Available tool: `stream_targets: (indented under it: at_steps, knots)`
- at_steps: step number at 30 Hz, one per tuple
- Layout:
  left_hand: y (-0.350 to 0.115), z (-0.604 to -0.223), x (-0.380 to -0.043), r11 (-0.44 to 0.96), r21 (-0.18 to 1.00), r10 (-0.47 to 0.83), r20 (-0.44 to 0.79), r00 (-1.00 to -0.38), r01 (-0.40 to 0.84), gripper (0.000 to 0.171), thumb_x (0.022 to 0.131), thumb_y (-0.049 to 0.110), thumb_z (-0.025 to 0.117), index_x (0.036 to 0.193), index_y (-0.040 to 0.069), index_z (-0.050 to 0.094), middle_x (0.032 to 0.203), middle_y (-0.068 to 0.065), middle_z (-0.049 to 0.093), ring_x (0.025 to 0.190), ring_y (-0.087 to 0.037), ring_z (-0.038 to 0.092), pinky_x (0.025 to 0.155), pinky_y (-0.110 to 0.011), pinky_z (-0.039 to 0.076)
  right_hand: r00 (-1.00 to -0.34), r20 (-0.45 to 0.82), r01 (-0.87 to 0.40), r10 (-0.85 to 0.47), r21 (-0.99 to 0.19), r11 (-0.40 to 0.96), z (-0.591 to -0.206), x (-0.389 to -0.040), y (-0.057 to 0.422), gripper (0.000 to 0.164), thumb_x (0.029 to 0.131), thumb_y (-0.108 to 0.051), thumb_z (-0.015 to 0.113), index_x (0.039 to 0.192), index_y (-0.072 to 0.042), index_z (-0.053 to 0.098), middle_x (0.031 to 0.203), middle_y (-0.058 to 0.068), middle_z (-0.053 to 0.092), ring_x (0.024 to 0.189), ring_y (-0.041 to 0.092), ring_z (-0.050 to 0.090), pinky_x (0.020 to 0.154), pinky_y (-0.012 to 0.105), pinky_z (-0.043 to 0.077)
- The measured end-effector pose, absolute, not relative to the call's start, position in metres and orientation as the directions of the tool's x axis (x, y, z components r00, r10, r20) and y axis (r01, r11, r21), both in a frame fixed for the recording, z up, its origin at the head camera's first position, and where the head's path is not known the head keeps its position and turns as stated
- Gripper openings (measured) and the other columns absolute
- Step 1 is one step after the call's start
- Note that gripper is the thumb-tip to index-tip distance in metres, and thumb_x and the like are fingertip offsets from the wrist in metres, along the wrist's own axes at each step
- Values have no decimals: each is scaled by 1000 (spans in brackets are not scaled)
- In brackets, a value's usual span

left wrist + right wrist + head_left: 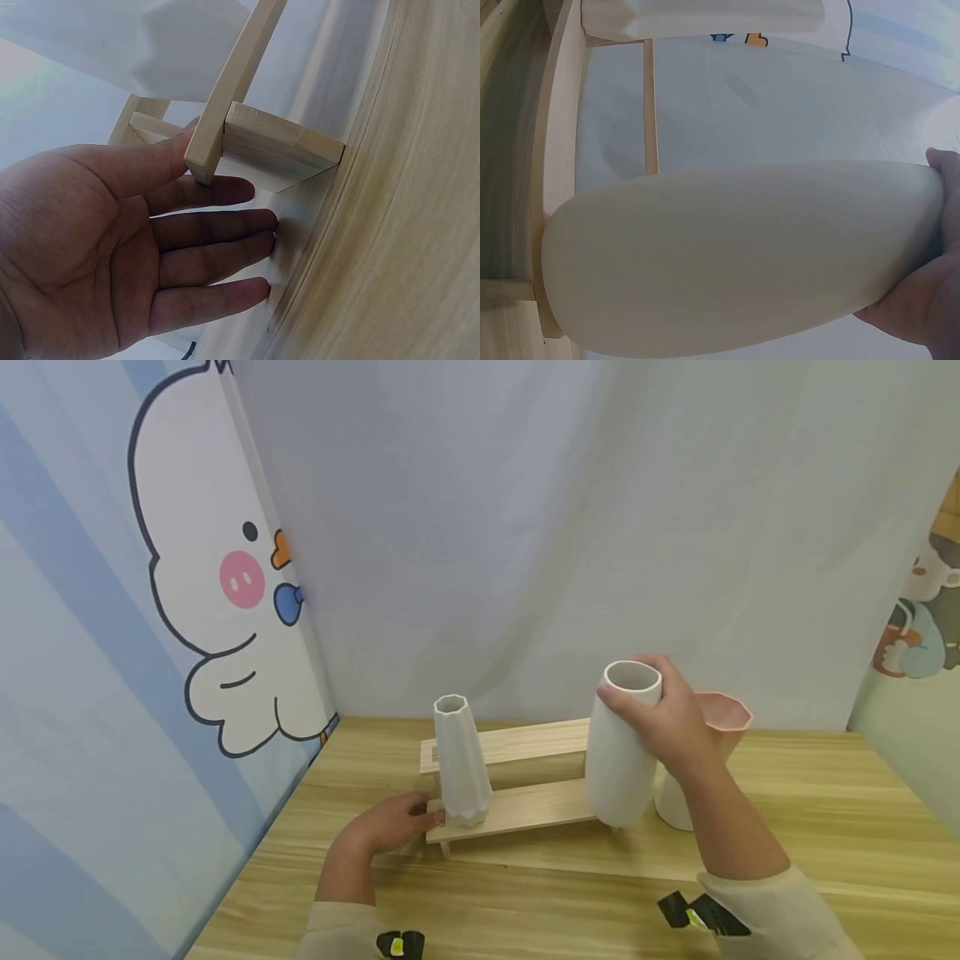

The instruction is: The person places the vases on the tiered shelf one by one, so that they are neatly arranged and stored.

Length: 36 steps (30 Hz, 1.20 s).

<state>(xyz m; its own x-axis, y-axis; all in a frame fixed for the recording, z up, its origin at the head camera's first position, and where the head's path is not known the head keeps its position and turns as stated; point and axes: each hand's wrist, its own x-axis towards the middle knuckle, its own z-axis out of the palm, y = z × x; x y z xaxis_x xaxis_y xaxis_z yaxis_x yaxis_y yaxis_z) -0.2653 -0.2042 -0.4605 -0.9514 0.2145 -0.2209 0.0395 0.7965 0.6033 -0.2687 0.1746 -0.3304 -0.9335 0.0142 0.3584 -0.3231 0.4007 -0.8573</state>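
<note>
A smooth white vase [621,760] is gripped near its rim by my right hand [671,718], thumb on the near side. It stands nearly upright over the right end of the lower plank [525,810] of a two-step wooden stand; in the right wrist view the base of the vase [727,259] meets the plank's edge. My left hand [393,822] pinches the left end of that plank; in the left wrist view the thumb and index finger hold the plank's end [225,97], the other fingers extended below. A ribbed white vase [463,764] stands on the plank's left end.
The upper plank [532,742] of the stand runs behind the lower one. A pink-topped vase [723,714] with a white base stands right of the stand, partly hidden by my right arm. A grey-white curtain [525,543] hangs behind the wooden table [517,910].
</note>
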Motion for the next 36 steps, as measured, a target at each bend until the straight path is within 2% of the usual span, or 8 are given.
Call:
stream_targets:
  at_steps: [29, 36]
  knots:
    - [-205, -460, -266, 801, 596, 218, -225, -950, 43, 55, 94, 55, 56, 135, 18, 58, 133, -11, 60, 125, -35, 54, 101, -58, 44, -950, 312, -289, -6, -874, 391, -330, -282, 163, 67, 84, -54, 72, 133, -18, 46, 118, 11, 58, 102, 29, 58, 81, 40, 50]
    - [-203, -458, -264, 805, 592, 210, -225, -952, 38, 54, 95, 54, 56, 135, 18, 58, 133, -11, 60, 124, -35, 54, 101, -58, 44, -950, 313, -288, -2, -871, 398, -330, -283, 158, 67, 84, -52, 73, 135, -17, 46, 117, 12, 59, 102, 28, 58, 80, 40, 50]
